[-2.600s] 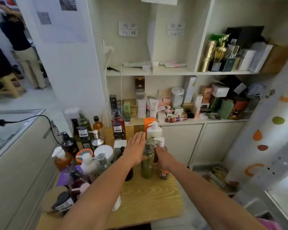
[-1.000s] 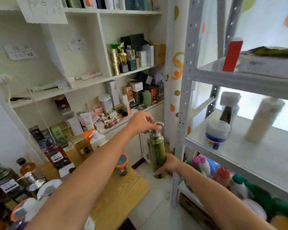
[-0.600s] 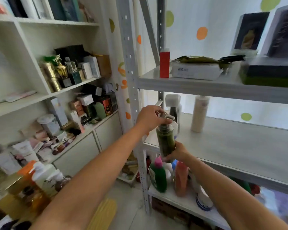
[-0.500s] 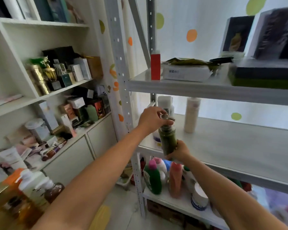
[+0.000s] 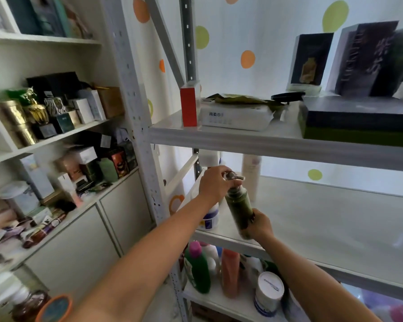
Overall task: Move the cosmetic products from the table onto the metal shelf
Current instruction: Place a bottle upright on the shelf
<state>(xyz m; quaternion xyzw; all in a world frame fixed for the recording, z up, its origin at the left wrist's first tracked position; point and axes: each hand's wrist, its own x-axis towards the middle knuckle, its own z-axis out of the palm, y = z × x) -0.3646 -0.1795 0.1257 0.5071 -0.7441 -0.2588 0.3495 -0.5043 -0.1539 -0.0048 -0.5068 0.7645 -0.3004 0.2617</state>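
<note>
A dark green pump bottle (image 5: pixel 239 209) with a silver pump head is held upright over the front left edge of the metal shelf's middle level (image 5: pixel 323 228). My left hand (image 5: pixel 215 182) grips its pump top. My right hand (image 5: pixel 260 225) holds its base from the right. Whether the bottle's bottom touches the shelf is hidden by my right hand. A few bottles from the table (image 5: pixel 30 305) show at the bottom left corner.
On the middle level stand a white tub (image 5: pixel 211 219), a tall white bottle (image 5: pixel 250 175) and a white-capped bottle (image 5: pixel 209 159) behind. The upper level (image 5: pixel 242 135) carries a red box, a tissue pack and dark boxes. The lower level holds several bottles. White cabinets stand left.
I turned from the table to the metal shelf, carrying the green bottle in both hands. It has moved up and over the middle level's front edge.
</note>
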